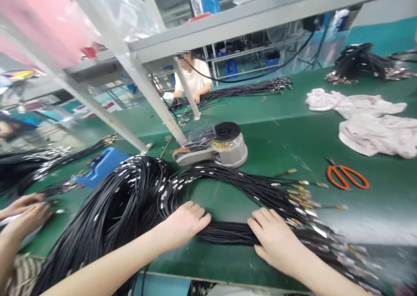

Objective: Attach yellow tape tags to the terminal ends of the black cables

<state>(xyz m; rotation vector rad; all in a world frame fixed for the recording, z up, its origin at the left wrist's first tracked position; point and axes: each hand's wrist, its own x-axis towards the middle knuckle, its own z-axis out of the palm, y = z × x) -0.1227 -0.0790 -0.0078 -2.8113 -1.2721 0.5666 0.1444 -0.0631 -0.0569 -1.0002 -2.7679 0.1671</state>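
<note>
Both my hands are closed around one bundle of black cables (228, 233) near the front edge of the green table (283, 144). My left hand (187, 223) grips it at the centre, beside a large looped pile of black cables (114, 200). Farther right along the same bundle is my right hand (272, 235), its fingers wrapped over the cables. Behind my hands another bundle (215, 171) curves to the right, ending in yellow and silver tips (299, 196). The cable ends beyond my right hand are blurred.
A round grey tape dispenser (231, 150) stands behind the cables. Orange-handled scissors (347, 176) and white cloths (368, 113) lie right. Left are a blue holder (104, 167) and another person's hands (29, 213). Metal posts (156, 100) rise behind; a person (193, 81) sits across.
</note>
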